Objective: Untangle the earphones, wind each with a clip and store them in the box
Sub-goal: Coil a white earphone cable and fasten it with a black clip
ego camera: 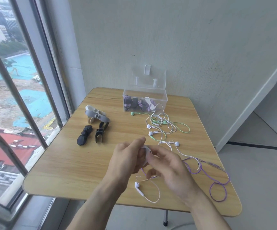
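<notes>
Winding looked to be the step in hand: both hands met over the middle of the desk [54, 170], a white clip [145, 149] held between them with white earphone cord around it. The left hand [126, 156] had its fingers curled round the clip from the left, thumb up. The right hand [166, 163] came in from the near right edge, its fingers bent and pinching the cord at the clip. One white earbud [137, 185] trailed on loose cord toward the near edge, so the next move probably called for more turns of slack, kept clear of the purple cord [217, 183] by the right edge. More tangled earphones [159, 125] lay before the open box [145, 100] at the far edge; spare clips [93, 125] sat toward the left edge.
</notes>
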{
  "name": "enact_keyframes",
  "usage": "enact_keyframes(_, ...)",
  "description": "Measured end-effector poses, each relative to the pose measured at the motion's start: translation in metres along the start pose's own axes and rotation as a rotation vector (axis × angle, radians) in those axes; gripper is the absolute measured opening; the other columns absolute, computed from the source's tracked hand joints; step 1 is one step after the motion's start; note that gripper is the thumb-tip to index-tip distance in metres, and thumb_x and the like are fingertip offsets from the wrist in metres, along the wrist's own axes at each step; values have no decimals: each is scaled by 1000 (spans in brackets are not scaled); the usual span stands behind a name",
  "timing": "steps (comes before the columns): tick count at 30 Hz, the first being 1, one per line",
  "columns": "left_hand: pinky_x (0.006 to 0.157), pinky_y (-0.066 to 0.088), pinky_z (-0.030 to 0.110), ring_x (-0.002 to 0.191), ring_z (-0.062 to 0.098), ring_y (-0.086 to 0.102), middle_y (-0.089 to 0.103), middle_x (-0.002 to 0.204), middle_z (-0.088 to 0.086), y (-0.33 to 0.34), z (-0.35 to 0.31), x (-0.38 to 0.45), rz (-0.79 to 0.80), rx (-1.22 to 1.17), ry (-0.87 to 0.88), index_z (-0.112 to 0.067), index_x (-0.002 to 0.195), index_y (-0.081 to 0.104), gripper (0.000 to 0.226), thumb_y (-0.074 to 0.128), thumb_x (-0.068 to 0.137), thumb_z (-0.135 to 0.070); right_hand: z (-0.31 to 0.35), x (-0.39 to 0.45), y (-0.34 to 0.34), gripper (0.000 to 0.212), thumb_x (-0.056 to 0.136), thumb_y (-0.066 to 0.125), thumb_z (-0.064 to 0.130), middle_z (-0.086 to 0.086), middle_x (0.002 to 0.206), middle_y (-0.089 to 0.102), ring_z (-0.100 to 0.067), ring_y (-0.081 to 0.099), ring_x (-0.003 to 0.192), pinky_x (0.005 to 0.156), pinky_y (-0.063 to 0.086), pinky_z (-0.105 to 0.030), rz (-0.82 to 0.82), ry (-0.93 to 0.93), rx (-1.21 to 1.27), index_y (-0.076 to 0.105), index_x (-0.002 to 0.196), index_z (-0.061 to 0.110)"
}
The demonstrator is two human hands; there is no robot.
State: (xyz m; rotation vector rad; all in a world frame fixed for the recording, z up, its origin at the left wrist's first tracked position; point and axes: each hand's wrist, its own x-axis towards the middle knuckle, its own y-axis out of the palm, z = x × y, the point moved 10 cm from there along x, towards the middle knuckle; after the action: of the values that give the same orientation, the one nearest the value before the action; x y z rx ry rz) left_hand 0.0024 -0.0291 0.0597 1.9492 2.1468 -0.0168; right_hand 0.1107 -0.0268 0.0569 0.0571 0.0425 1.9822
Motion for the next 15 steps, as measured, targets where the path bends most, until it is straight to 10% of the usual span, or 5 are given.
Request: enact_keyframes(15, 41, 31, 20, 41, 19, 31, 35, 44, 6, -26, -17, -5, -246, 160, 70, -5, 54, 45, 33, 54, 85, -10, 12, 6, 21, 12, 82, 62, 36, -5, 80, 66, -13, 58, 71, 66, 46, -26, 17, -116, -153, 67, 82, 24)
